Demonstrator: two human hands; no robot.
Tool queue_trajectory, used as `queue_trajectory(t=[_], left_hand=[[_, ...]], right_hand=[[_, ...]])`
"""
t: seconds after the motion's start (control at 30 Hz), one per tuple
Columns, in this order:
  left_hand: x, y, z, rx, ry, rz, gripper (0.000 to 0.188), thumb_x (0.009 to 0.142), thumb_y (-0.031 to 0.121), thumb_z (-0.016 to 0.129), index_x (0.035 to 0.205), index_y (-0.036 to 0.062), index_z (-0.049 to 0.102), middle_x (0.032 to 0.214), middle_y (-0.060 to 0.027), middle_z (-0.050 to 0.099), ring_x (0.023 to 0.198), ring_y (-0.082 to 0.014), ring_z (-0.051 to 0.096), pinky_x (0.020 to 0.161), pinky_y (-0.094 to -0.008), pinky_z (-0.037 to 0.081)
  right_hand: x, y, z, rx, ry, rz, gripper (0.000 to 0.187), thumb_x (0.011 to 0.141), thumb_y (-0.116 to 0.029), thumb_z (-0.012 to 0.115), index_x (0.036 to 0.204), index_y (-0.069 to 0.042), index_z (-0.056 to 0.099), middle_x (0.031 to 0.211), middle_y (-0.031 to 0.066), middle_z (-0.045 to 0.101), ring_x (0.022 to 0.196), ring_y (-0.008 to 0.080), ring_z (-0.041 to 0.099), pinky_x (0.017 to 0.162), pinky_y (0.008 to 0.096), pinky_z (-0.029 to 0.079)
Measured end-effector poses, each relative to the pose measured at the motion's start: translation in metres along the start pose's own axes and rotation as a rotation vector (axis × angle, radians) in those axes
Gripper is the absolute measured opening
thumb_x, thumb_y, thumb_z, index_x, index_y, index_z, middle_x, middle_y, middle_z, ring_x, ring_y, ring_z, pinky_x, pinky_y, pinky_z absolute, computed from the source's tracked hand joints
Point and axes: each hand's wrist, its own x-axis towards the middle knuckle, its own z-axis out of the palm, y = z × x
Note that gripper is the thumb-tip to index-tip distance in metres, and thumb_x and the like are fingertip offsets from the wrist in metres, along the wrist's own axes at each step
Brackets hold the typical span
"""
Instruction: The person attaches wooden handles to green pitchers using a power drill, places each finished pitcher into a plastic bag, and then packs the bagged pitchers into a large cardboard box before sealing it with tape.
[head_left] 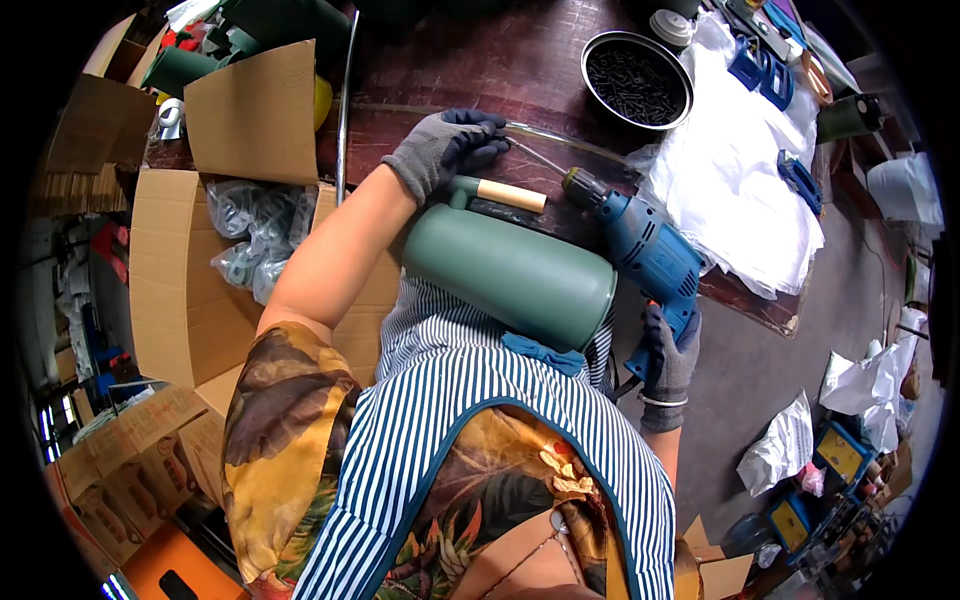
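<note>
My right hand (668, 365), in a grey glove, grips the handle of a blue power drill (655, 250). A long thin bit (540, 157) runs from its chuck toward my left hand (450, 150). That hand, gloved in grey with dark fingertips, is closed with its fingers pinched at the bit's far end; what sits between them is too small to make out. Across my lap lies a green metal cylinder (510, 275), with a light wooden handle (511, 195) on its far side, just below the bit.
A round metal bowl (637, 120) of black screws stands on the dark red table (450, 60). White sheeting (740, 190) covers its right part, with blue tools (762, 72) on top. An open cardboard box (165, 270) with plastic-wrapped parts is at my left.
</note>
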Motion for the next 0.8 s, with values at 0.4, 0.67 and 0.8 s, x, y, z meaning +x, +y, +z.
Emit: queue_trajectory(t=[0.4, 0.67, 0.8], left_hand=[[-0.009, 0.007, 0.011, 0.241, 0.02, 0.122, 0.021, 0.097, 0.01, 0.065, 0.117, 0.002, 0.066, 0.105, -0.0069, 0.07, 0.092, -0.0142, 0.07, 0.078, -0.0228, 0.057], [0.011, 0.008, 0.001, 0.442, -0.175, 0.274, 0.024, 0.098, 0.006, 0.062, 0.121, 0.0, 0.064, 0.106, -0.0085, 0.069, 0.086, -0.0141, 0.068, 0.077, -0.0249, 0.057], [0.008, -0.005, 0.0, 0.28, -0.063, 0.366, 0.037, 0.095, 0.012, 0.068, 0.129, 0.0007, 0.058, 0.118, -0.011, 0.065, 0.096, -0.0161, 0.068, 0.085, -0.0278, 0.057]], right_hand=[[-0.002, 0.005, 0.004, -0.034, 0.013, -0.031, 0.057, 0.092, -0.006, 0.07, 0.142, -0.002, 0.043, 0.11, 0.0088, 0.064, 0.087, 0.0126, 0.063, 0.076, 0.0234, 0.051], [0.008, 0.006, -0.008, 0.031, -0.062, 0.087, 0.046, 0.096, -0.013, 0.066, 0.136, -0.002, 0.047, 0.113, 0.0069, 0.064, 0.097, 0.0122, 0.064, 0.077, 0.0235, 0.054], [0.013, 0.018, -0.015, 0.264, -0.101, 0.129, 0.038, 0.101, -0.026, 0.061, 0.13, -0.003, 0.053, 0.114, 0.0073, 0.064, 0.095, 0.0155, 0.064, 0.077, 0.031, 0.06]])
